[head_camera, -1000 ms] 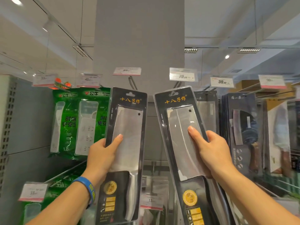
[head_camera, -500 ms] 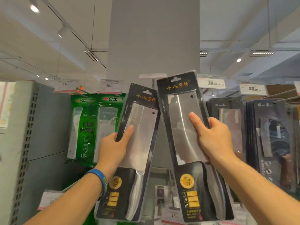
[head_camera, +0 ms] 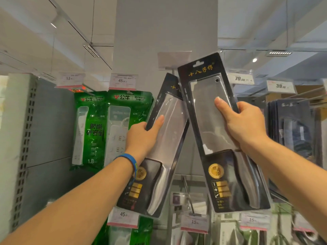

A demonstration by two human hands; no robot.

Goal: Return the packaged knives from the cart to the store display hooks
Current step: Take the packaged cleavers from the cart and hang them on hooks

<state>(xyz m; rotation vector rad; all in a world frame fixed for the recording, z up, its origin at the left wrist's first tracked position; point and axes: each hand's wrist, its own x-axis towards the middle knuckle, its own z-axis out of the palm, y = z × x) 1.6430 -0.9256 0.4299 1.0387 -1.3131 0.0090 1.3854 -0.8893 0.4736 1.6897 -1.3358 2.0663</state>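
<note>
As thumbs [head_camera: 158, 121] press fronts, fingers [head_camera: 248, 110] curl behind both packaged knives [head_camera: 203, 103].

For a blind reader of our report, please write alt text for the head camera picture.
A person holds up two packaged kitchen knives, one in the left hand, one in the right hand; the right package overlaps the top of the left package. Green packs and price tags hang behind.

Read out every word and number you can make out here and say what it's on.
"十八子作": right knife pack, in the right hand.
"公牛", "1.8": green pack.
"45": left price tag.
"79.00": right price tag.
"15": bottom price tag.
Left knife pack, in the left hand: brand mostly hidden.
Fine print: too blurred.
</note>
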